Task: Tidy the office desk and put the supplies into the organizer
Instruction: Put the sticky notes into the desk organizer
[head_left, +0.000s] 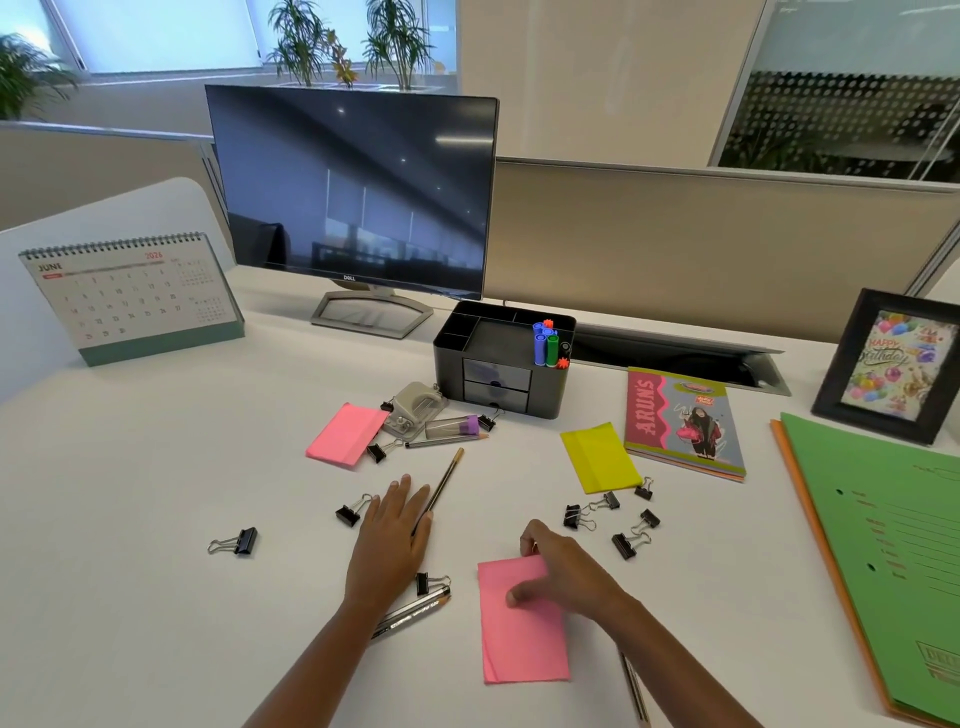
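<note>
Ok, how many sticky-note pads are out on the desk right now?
3. A far pink pad beside the punch, left of the organizer; a yellow pad by the notebook; a near pink pad under the right hand. Closed drawers could hide more.

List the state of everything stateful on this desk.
Monitor: off, screen dark.
Drawers: both shut.
Markers: capped, upright in organizer.
Calendar: standing, open at June.
Notebook: closed, flat.
Folder: closed, flat.
Frame: upright.
Vial: capped, lying on its side.
Left hand: flat on desk, touching pencil.
Right hand: gripping pink pad's top edge.
</note>
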